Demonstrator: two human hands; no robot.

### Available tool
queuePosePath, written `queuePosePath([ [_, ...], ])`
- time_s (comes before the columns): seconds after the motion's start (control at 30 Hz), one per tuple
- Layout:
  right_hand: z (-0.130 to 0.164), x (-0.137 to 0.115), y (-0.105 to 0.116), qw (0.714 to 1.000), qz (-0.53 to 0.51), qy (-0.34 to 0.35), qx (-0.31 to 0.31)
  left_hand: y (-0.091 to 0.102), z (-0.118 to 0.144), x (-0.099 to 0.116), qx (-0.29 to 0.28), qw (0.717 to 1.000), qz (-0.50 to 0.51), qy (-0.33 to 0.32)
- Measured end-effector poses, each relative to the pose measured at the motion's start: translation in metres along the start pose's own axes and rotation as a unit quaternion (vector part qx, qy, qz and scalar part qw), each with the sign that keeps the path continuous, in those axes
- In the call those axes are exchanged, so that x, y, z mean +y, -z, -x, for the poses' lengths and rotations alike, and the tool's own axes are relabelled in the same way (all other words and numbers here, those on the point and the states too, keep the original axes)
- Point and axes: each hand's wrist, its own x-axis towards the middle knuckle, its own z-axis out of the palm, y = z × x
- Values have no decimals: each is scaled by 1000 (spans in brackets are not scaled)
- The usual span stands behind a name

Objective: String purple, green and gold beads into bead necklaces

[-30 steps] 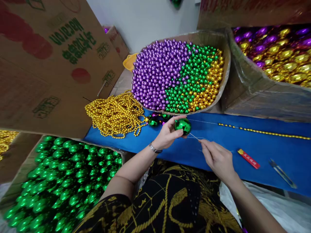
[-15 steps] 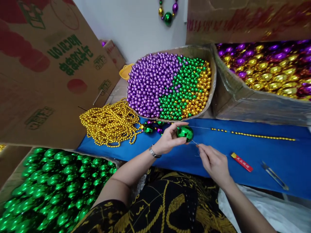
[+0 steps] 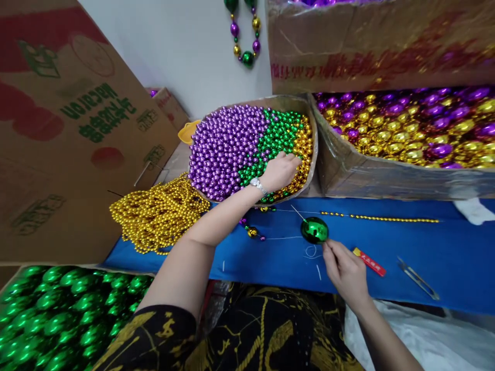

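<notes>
My left hand reaches into the box of small beads, its fingers bent down where green and gold beads meet. The fingertips are partly hidden, so what they pinch does not show. Above the blue cloth, my right hand pinches the lower right end of a large shiny green bead. A thin, pale, needle-like tip sticks out of the bead's opposite end. Thread runs leftward from near the bead to strung purple, gold and green beads, partly under my left forearm.
Gold bead strands lie left of the bead box. A gold bead string, a red packet and thread snips lie to the right. Cartons hold large green beads and purple and gold beads. A finished-looking necklace hangs behind.
My left hand has let go of the large green bead and moved up into the bead box. The right hand now holds that bead at its end. The whole view has shifted slightly.
</notes>
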Motion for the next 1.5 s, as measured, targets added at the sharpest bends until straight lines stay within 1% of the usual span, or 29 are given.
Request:
queuePosePath([
  [0.07,1,1,1,1000,1,-4,3,-8,-12,7,-24,998,-33,-38],
  [0.13,0,2,2,1000,4,-5,7,-14,-18,12,-37,995,-57,-70],
  [0.27,-2,6,3,1000,17,-2,13,-22,-20,17,-36,993,-67,-85],
  [0.37,-5,7,3,1000,22,-3,17,-23,-19,14,-36,996,-48,-71],
  [0.43,-6,8,4,999,24,-7,22,-22,-19,11,-25,998,-21,-48],
  [0.5,-6,8,6,999,26,-15,27,-19,-16,7,8,998,54,-9],
  [0.53,-7,8,8,999,26,-21,28,-17,-13,5,31,992,124,18],
  [0.57,-7,8,9,999,26,-29,29,-13,-9,4,54,974,215,48],
  [0.6,-8,8,10,999,28,-36,29,-9,-3,4,69,941,322,79],
  [0.63,-9,9,11,998,30,-42,31,-5,4,5,74,893,432,106],
  [0.67,-10,9,12,998,33,-46,32,-1,11,7,68,833,533,129],
  [0.7,-11,9,12,998,36,-48,34,4,20,10,56,772,616,148],
  [0.73,-13,9,12,998,38,-46,36,7,28,13,42,716,678,162],
  [0.77,-14,9,12,998,40,-43,38,10,37,17,28,669,722,174],
  [0.8,-15,9,12,998,43,-39,39,12,44,21,17,632,752,186],
  [0.83,-17,9,11,998,45,-34,39,14,50,25,8,603,772,199],
  [0.9,-18,9,9,998,50,-22,37,15,59,32,-5,562,797,220],
  [0.93,-18,9,8,998,52,-17,37,14,62,35,-10,548,805,227],
  [1.0,-17,9,7,998,55,-12,34,14,66,38,-17,530,815,233],
  [1.2,-12,10,8,997,72,-11,40,12,70,41,-27,496,841,216],
  [1.27,-11,10,9,997,72,-9,39,11,71,40,-31,495,842,212],
  [1.4,-11,10,10,998,62,-14,27,13,73,40,-37,506,836,207],
  [1.5,-10,11,9,998,56,-13,24,15,73,41,-42,507,837,201],
])
